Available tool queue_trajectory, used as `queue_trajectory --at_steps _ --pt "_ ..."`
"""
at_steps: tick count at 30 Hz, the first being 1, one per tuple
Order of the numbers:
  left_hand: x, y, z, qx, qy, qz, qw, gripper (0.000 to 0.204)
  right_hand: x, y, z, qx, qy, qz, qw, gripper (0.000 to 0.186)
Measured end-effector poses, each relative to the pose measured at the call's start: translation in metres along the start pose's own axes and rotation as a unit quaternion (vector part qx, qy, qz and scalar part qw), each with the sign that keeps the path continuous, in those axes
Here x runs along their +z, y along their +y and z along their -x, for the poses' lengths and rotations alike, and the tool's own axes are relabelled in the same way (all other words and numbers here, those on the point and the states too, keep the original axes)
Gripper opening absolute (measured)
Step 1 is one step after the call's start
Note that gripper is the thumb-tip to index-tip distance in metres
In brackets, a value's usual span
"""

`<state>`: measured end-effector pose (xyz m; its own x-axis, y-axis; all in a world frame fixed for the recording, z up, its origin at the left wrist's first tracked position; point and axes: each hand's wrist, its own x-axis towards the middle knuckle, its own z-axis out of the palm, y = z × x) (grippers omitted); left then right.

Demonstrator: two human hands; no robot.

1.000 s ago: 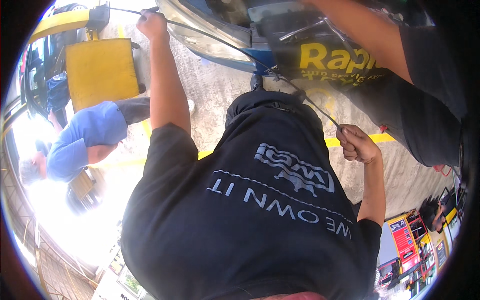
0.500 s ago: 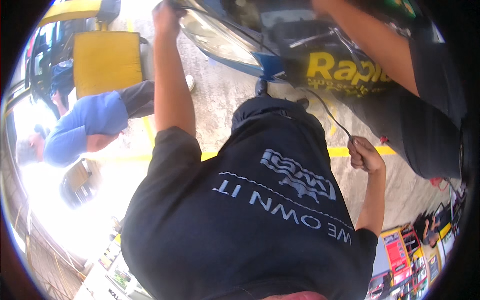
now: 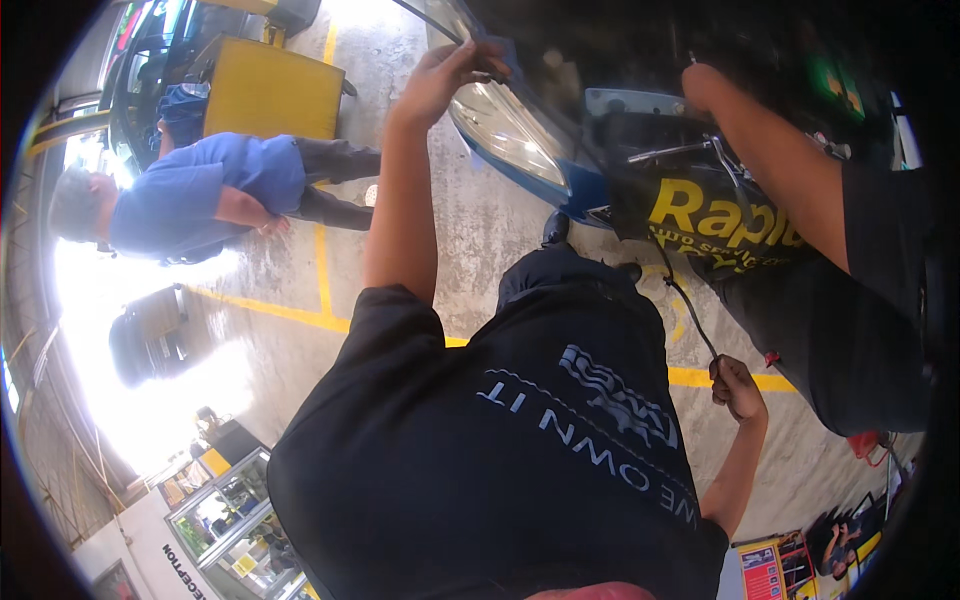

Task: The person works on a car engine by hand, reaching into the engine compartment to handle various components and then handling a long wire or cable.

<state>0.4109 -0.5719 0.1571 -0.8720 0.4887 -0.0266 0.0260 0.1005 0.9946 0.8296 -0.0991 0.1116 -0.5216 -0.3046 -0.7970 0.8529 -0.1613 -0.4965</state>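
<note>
My left hand (image 3: 450, 82) reaches to the front edge of a blue car, just above its clear headlight (image 3: 515, 140). Its fingers are pinched on a thin black strip (image 3: 425, 17) that runs along that edge. Low on the right, my right hand (image 3: 738, 388) is closed in a fist round the end of a black flexible strip (image 3: 690, 308). From there the strip rises toward the car's front corner beside a black cover (image 3: 650, 185) with yellow lettering. Whether both hands hold one and the same strip, I cannot tell.
A co-worker's arm (image 3: 770, 150) reaches over the engine bay from the right, near a metal tool (image 3: 670, 152) on the cover. At left a person in a blue shirt (image 3: 205, 190) stands by a yellow box-shaped unit (image 3: 275, 90). Yellow lines (image 3: 325, 270) mark the concrete floor.
My view has shifted, so the car and co-worker appear lower and farther right. My left hand has come down nearer the headlight. My right hand still grips the strip.
</note>
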Motion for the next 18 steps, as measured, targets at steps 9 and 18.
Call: queue_trajectory --at_steps 9,18 --pt "0.000 -0.014 0.002 -0.025 0.001 0.032 0.999 0.044 -0.001 0.011 -0.004 -0.005 0.046 0.028 0.999 0.030" --pt "0.005 -0.008 0.000 -0.030 0.002 0.020 0.999 0.042 -0.008 0.019 -0.008 0.010 0.060 0.012 0.998 0.029"
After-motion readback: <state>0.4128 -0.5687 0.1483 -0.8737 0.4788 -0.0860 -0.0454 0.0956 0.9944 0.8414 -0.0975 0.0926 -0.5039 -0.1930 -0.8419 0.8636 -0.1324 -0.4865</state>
